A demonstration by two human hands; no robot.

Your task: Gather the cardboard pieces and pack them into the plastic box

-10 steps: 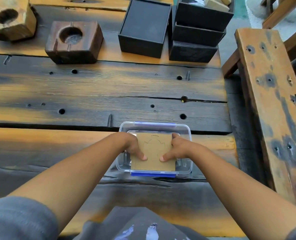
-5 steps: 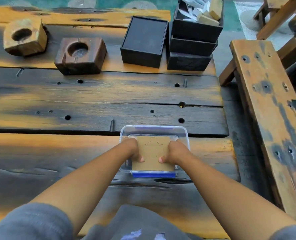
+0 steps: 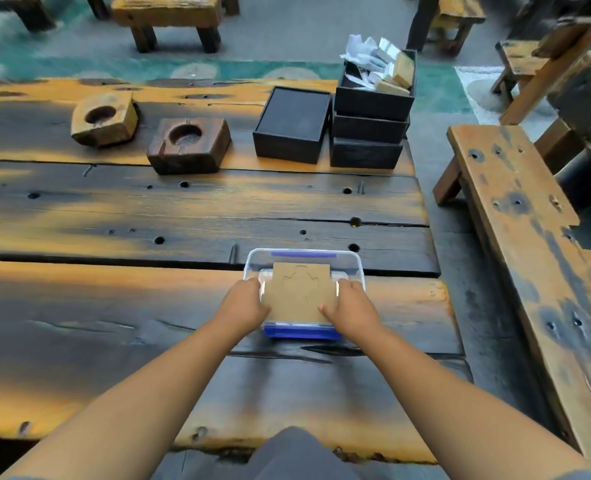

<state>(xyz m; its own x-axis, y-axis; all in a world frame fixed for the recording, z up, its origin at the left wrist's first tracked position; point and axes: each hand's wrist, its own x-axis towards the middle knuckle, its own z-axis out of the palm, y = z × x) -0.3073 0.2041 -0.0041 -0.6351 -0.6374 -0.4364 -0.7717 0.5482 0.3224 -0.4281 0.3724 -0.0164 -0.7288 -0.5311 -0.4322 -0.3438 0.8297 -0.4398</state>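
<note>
A clear plastic box [image 3: 351, 263] with blue clips stands on the wooden table near its front right. A brown cardboard piece [image 3: 301, 292] with cut outlines lies flat over the box's opening. My left hand [image 3: 244, 304] grips the cardboard's left edge, thumb on top. My right hand [image 3: 351, 306] grips its right edge the same way. Both hands rest against the box's sides. What lies beneath the cardboard is hidden.
Two wooden blocks with round hollows [image 3: 103, 118] [image 3: 188, 144] sit at the back left. A black box [image 3: 292, 124] and a stack of black boxes [image 3: 370, 128] holding paper and cardboard scraps stand at the back. A wooden bench [image 3: 529, 254] runs along the right.
The camera has tilted up, so more of the table's far side and the floor shows. Both hands stay on the cardboard over the box.
</note>
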